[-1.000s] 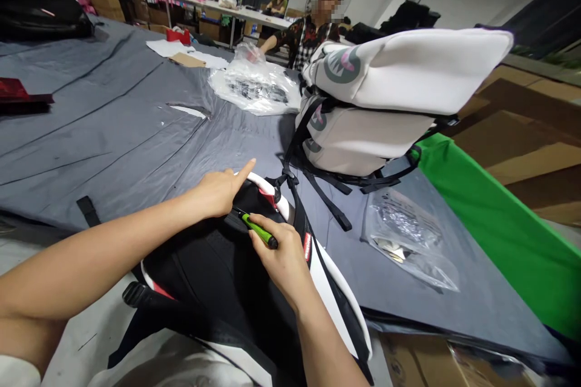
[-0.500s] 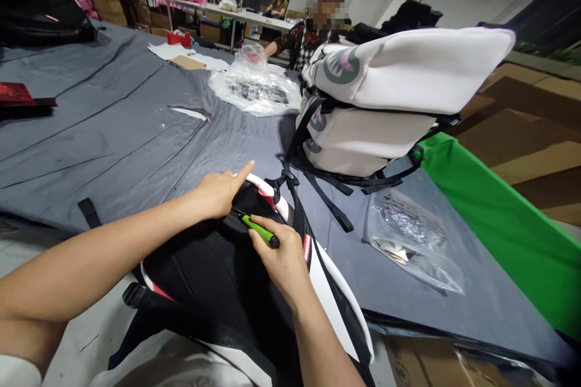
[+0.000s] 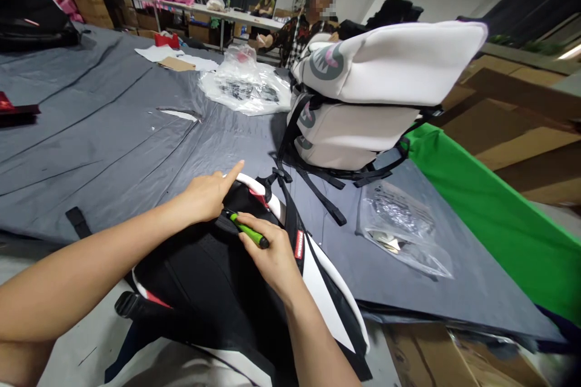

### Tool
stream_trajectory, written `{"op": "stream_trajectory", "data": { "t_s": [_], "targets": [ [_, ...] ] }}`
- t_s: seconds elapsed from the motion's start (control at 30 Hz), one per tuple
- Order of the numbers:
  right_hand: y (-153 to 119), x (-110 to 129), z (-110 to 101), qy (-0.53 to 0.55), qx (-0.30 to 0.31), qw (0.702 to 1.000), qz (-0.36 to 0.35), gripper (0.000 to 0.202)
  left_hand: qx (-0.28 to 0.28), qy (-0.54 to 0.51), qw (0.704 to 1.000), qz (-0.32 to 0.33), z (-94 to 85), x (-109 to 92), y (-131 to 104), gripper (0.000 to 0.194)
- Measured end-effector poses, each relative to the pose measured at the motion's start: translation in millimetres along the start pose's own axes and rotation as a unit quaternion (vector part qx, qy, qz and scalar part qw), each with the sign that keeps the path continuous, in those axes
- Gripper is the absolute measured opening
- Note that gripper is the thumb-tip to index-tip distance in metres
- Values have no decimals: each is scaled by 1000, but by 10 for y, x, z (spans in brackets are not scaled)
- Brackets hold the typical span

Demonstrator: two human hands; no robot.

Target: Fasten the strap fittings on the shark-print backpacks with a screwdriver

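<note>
A black backpack with white edging and red accents [image 3: 200, 278] lies at the table's near edge, against my body. My left hand [image 3: 206, 196] is at its top, index finger stretched out along the white piping and the other fingers curled on the black fabric, partly hidden. In my right hand [image 3: 270, 251] is a green-handled tool [image 3: 249, 231] with a black butt end. Its working tip points at the fabric beside my left fingers and is too small to make out. A red label [image 3: 299, 244] shows to the right of my right hand.
White backpacks [image 3: 381, 66] with black straps are stacked ahead on the right. A clear plastic bag [image 3: 403, 230] lies on the grey-covered table [image 3: 122, 133], near a green panel [image 3: 490, 211]. Another plastic bag [image 3: 245, 84] is farther back, before a co-worker [image 3: 313, 30].
The whole view has shifted slightly, so things appear a little further left. Both hands keep their places on the backpack. The co-worker's hand has lifted off the far plastic bag.
</note>
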State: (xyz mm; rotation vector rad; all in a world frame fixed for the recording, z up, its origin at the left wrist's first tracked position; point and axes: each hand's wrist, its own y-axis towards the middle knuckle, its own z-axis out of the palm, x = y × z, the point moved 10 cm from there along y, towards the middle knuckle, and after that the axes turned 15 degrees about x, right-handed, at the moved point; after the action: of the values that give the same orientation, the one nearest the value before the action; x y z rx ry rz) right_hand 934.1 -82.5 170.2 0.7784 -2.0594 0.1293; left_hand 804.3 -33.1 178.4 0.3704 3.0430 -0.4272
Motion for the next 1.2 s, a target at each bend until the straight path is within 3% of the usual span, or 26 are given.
{"op": "stream_trajectory", "data": {
  "t_s": [0.33,0.77,0.97,1.2],
  "targets": [
    [-1,24,-16,-34,30,999,12,39,-2,-1,1000,-13,5,18,3,99],
    [9,91,-12,-118,7,993,24,37,2,4,1000,-16,4,18,4,97],
    [0,-10,-32,-75,-22,996,36,30,-9,2,1000,-8,12,22,19,97],
    [-101,-24,-66,-89,-109,988,61,18,-7,4,1000,-9,14,26,10,98]
  ]
}}
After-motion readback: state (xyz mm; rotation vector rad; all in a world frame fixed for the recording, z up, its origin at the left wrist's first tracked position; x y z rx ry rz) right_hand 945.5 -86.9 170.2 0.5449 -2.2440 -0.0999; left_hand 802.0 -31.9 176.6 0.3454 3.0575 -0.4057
